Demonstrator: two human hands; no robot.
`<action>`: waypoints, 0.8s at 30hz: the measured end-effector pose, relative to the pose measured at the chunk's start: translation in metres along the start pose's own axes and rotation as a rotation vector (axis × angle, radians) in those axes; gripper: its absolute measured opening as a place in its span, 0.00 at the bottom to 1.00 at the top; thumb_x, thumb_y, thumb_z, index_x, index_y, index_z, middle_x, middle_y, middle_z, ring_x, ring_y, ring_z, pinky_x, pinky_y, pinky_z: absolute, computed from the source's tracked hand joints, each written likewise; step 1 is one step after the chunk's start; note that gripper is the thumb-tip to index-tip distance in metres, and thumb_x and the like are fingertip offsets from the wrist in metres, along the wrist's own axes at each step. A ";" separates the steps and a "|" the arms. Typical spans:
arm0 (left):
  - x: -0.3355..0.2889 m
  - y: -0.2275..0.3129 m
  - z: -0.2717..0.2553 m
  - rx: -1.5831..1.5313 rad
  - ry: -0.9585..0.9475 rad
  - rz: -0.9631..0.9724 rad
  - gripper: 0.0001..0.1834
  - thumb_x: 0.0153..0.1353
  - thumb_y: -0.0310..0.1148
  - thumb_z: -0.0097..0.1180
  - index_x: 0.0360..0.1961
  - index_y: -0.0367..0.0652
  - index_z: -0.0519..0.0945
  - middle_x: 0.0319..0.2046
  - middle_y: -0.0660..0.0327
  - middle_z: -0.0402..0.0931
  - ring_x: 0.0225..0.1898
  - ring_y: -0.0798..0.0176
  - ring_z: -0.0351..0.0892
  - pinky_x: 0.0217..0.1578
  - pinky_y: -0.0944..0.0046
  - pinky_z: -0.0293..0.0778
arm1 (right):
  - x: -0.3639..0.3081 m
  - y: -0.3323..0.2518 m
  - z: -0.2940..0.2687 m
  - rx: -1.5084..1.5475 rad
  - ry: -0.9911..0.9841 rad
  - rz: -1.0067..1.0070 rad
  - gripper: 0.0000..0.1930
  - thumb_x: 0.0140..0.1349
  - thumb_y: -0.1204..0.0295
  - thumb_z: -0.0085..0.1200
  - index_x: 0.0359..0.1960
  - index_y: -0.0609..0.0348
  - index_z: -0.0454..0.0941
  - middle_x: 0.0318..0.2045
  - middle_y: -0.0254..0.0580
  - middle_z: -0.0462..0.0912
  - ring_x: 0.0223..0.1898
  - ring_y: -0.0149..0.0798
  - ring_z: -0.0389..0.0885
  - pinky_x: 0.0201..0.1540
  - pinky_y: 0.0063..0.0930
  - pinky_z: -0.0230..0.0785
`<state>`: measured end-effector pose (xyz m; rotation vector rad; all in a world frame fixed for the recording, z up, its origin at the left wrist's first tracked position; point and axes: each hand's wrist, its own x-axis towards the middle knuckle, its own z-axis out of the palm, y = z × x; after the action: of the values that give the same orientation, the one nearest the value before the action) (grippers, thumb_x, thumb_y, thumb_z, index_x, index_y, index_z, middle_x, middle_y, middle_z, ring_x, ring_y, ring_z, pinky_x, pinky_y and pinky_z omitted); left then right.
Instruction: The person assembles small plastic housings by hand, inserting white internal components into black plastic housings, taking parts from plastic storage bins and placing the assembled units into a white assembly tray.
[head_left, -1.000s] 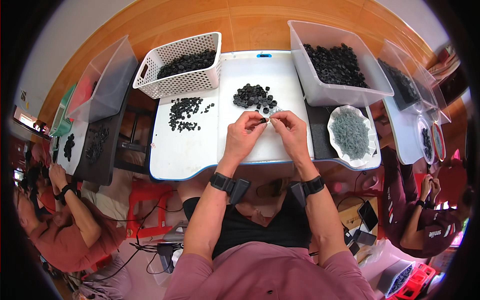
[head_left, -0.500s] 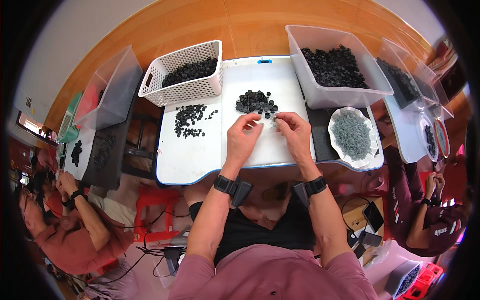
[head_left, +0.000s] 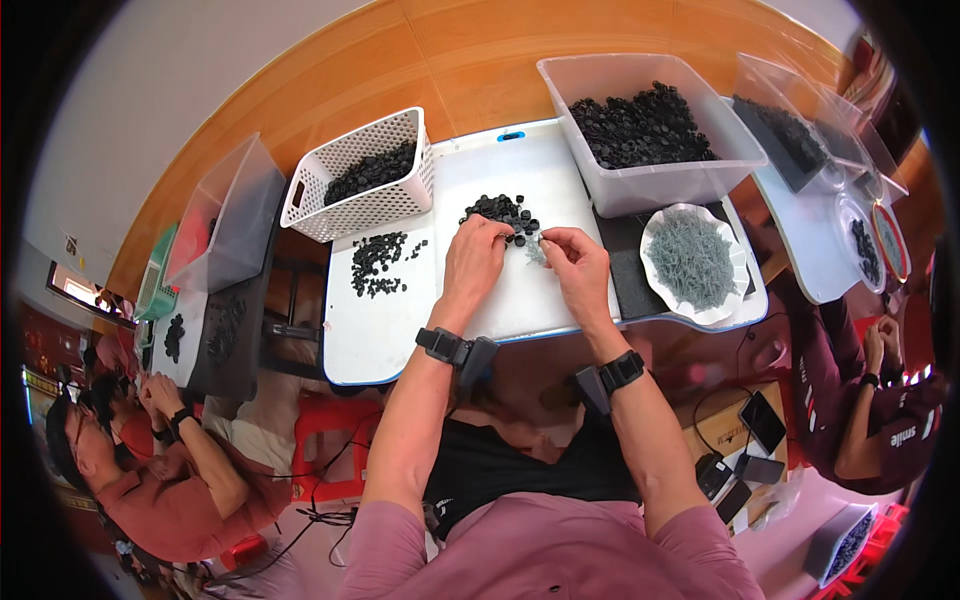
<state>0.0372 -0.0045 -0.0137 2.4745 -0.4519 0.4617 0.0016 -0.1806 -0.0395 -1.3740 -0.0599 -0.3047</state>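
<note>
My left hand [head_left: 473, 265] reaches to the near edge of a pile of small round black caps [head_left: 497, 207] on the white table. Its thumb and fingers are closed at the tips, over the caps; what they grip, if anything, is hidden. Just to the right, my right hand [head_left: 580, 268] makes a pinch of thumb and forefinger. Something tiny may sit in that pinch, too small to name. Beside its fingertips lies a little heap of thin grey-green pieces [head_left: 534, 254]. Further left on the table is a scatter of smaller black parts [head_left: 376, 262].
A white perforated basket [head_left: 408, 195] and a large clear bin [head_left: 660, 182], both holding black parts, stand at the back. At right, a white fluted dish [head_left: 738, 262] of grey-green pieces sits on a black mat [head_left: 622, 268]. Co-workers sit at either side.
My left hand has moved forward to the cap pile, its fingers closing. My right hand stays in a pinch by the grey-green heap. The whole view has tilted slightly.
</note>
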 end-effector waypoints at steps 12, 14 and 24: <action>-0.005 0.004 0.010 -0.004 0.026 -0.074 0.11 0.57 0.30 0.69 0.42 0.42 0.87 0.34 0.55 0.76 0.42 0.49 0.79 0.45 0.50 0.73 | 0.002 0.000 0.000 0.005 0.001 -0.010 0.08 0.65 0.78 0.64 0.44 0.66 0.86 0.31 0.31 0.86 0.29 0.19 0.78 0.34 0.17 0.72; -0.006 0.006 0.009 -0.010 0.027 -0.082 0.11 0.56 0.30 0.70 0.41 0.43 0.87 0.34 0.56 0.76 0.43 0.50 0.79 0.44 0.50 0.73 | 0.002 0.000 0.000 0.000 -0.002 -0.010 0.08 0.65 0.78 0.64 0.44 0.66 0.86 0.31 0.31 0.86 0.29 0.19 0.77 0.34 0.17 0.71; -0.017 0.013 0.007 -0.056 0.136 -0.095 0.15 0.59 0.31 0.69 0.47 0.42 0.84 0.35 0.58 0.82 0.36 0.55 0.82 0.39 0.57 0.76 | -0.002 -0.002 0.001 -0.035 -0.002 -0.017 0.08 0.65 0.78 0.64 0.44 0.65 0.86 0.31 0.30 0.86 0.29 0.19 0.76 0.32 0.17 0.70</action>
<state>0.0185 -0.0152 -0.0195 2.3804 -0.2870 0.5655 -0.0008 -0.1799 -0.0374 -1.4092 -0.0679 -0.3199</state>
